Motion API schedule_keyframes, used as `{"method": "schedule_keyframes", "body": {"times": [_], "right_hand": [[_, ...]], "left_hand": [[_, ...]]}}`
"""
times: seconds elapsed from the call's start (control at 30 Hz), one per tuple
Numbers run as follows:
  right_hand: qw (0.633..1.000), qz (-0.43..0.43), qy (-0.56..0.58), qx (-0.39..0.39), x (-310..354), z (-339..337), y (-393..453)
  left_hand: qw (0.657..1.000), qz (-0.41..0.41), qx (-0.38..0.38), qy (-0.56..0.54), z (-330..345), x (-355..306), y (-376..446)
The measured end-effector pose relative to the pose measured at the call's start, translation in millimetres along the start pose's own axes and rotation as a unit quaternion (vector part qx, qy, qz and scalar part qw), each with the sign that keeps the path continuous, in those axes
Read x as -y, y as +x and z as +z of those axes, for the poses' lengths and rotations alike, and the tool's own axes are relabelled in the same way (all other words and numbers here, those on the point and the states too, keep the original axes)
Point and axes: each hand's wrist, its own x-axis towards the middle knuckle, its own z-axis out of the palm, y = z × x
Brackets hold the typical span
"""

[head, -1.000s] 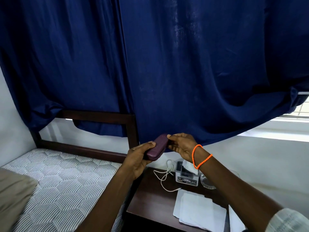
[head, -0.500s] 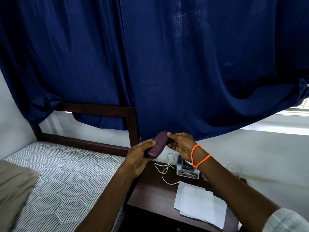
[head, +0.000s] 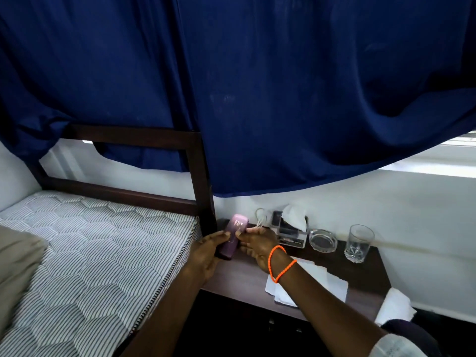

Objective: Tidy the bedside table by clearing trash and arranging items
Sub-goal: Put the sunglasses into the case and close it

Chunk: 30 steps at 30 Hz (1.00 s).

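Both hands hold a purple oblong case (head: 235, 235) with pale lettering, low over the back left corner of the dark wooden bedside table (head: 360, 269). My left hand (head: 208, 256) grips its left side and lower end. My right hand (head: 257, 243), with an orange cord at the wrist, pinches its right edge. Behind them stand a tissue box (head: 291, 230) with a white tissue sticking up, a white cable (head: 261, 217), a glass ashtray (head: 323, 240) and a clear drinking glass (head: 359, 243). White paper sheets (head: 332, 284) lie on the table front, partly under my right forearm.
The bed with a striped mattress (head: 90, 253) and dark headboard post (head: 201, 181) borders the table's left side. A dark blue curtain (head: 257, 86) hangs above. A crumpled white tissue (head: 394, 305) sits at the table's front right corner. The white wall is right behind.
Both hands have lowered the purple case from in front of the curtain down to the table's back left corner. The view tilted down, showing the ashtray, glass and more of the table.
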Motion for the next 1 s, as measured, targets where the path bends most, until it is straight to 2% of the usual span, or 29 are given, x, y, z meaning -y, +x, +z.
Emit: {"method": "schedule_keyframes", "body": {"times": [0.13,0.3,0.53,0.73,1.0], "right_hand": [[0.998,0.014,0.001,-0.057,-35.0,-0.5,24.8],[0.989,0.044,-0.077,-0.115,-82.4,-3.8,59.1],[0.981,0.074,-0.117,-0.135,-131.6,-1.7,91.5],[0.978,0.072,-0.125,-0.153,-164.9,-4.8,119.9],[0.970,0.073,-0.180,-0.143,-163.3,-11.2,131.0]], "left_hand": [[0.997,0.003,-0.040,0.072,-17.6,24.0,20.1],[0.983,-0.015,-0.090,0.162,-42.0,59.0,42.8],[0.952,-0.045,-0.139,0.267,-72.6,97.1,70.9],[0.935,-0.048,-0.134,0.325,-108.2,139.0,115.6],[0.916,-0.040,-0.175,0.358,-86.0,119.7,106.5]]}}
